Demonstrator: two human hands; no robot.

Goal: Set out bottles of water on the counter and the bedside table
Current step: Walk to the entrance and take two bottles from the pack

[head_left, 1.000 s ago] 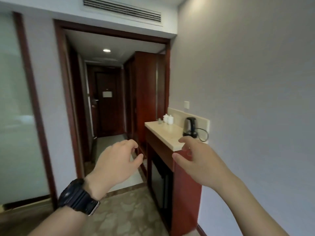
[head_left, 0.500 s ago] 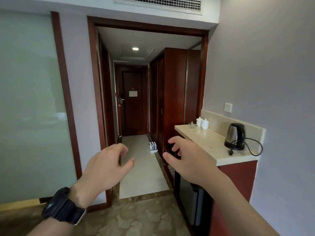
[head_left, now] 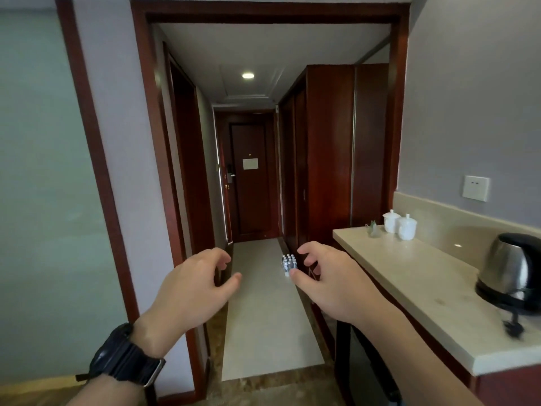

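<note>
A frosted glass panel [head_left: 38, 171] fills the far left, beside a dark wooden door frame [head_left: 146, 142]. The left hand [head_left: 194, 284], with a black watch [head_left: 126, 357] on its wrist, is raised with fingers loosely curled and spread, holding nothing. Down the hallway, a pack of water bottles [head_left: 289, 263] stands on the pale floor [head_left: 257, 317] near the wardrobe [head_left: 322, 156]. The right hand [head_left: 330, 281] is likewise open and empty. On the counter [head_left: 409, 276] at right sit two white lidded cups [head_left: 399, 225] and a kettle [head_left: 512, 268].
</note>
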